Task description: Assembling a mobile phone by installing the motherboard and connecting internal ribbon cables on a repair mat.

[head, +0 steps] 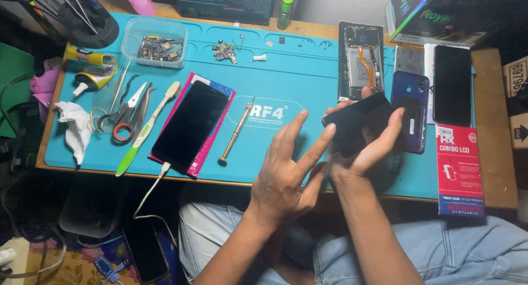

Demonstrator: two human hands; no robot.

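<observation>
My right hand (367, 153) holds a black phone display panel (357, 122) by its lower edge, tilted above the teal work mat (297, 70). The thumb and fingers wrap its right side. My left hand (286, 175) is beside it with fingers spread, and the index fingertip touches the panel's left corner. Nothing is held in the left hand. An opened phone chassis (360, 59) with an orange flex cable lies just behind the panel. A blue back cover (411, 109) lies to its right.
A metal screwdriver (236, 132) and a dark phone on a pink box (190, 125) with a cable lie left of my hands. Scissors (125, 117), toothbrush (148, 128), parts tub (155, 43) and glue tube (91, 65) are at far left. Another black screen (452, 84) and a red box (461, 169) sit right.
</observation>
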